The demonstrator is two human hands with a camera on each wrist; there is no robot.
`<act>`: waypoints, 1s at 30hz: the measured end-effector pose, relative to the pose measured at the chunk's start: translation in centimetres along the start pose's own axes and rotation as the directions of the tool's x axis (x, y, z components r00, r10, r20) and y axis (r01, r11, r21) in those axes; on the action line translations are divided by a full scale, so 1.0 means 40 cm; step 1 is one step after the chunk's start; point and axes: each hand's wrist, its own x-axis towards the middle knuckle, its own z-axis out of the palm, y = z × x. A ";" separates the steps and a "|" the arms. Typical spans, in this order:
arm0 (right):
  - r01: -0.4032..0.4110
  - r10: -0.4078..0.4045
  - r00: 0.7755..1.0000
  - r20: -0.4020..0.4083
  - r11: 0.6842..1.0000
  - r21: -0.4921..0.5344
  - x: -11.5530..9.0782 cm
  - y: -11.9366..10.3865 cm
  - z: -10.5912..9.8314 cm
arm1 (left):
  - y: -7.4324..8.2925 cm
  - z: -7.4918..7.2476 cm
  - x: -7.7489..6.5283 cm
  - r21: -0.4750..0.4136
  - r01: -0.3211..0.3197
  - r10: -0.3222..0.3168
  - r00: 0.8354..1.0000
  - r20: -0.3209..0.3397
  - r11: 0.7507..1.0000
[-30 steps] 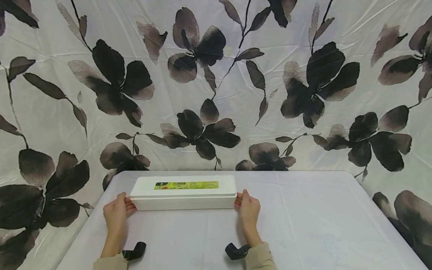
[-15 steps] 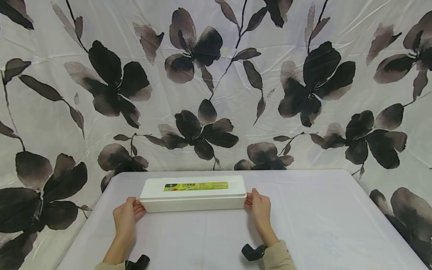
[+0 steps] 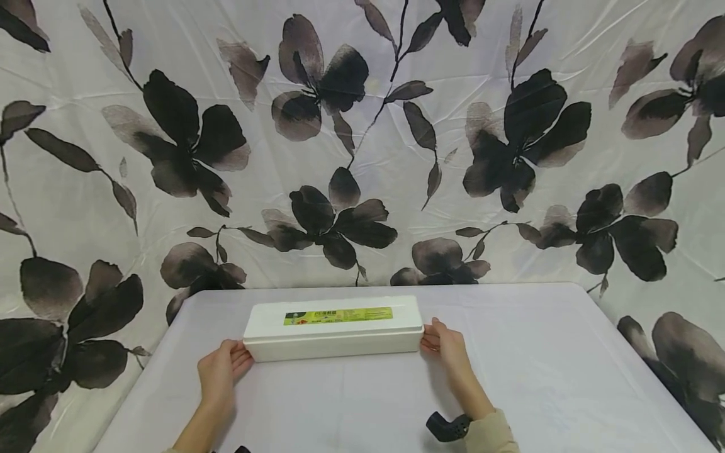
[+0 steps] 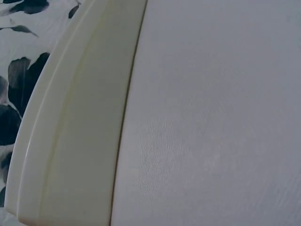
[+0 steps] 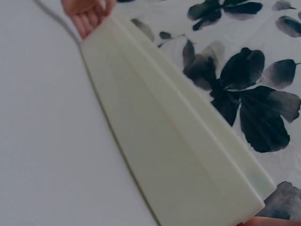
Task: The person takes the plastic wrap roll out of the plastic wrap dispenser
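A long white cling film box (image 3: 334,345) with a yellow-green label on its lid lies near the far side of the white table. My left hand (image 3: 218,372) holds its left end, thumb and fingers at the corner. At the opposite end my right hand (image 3: 450,352) grips the box the same way. In the left wrist view the front wall of the box (image 4: 89,117) fills the left part. The right wrist view shows the box's long side (image 5: 155,117), with the left hand (image 5: 88,14) at its far end.
White cloth covers the table (image 3: 340,409). Behind it hangs a curtain (image 3: 419,151) printed with dark flowers. A black wrist mount (image 3: 447,428) sticks out inward from the right sleeve (image 3: 491,434).
Both hands have shifted the box to the right and slightly towards me, still holding its ends. The head view has also turned a little.
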 end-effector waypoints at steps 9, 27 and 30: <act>-0.102 0.078 0.926 0.368 0.994 0.045 -0.032 -0.021 -0.064 | -0.014 0.009 -0.031 -0.076 0.111 -0.102 0.989 0.111 0.991; -0.222 0.068 0.810 0.582 0.955 0.199 -0.073 -0.030 -0.210 | -0.031 0.071 -0.098 -0.185 0.238 -0.174 0.935 0.310 0.953; -0.253 0.067 0.790 0.609 0.941 0.224 -0.082 -0.029 -0.235 | -0.034 0.079 -0.113 -0.181 0.249 -0.178 0.925 0.336 0.951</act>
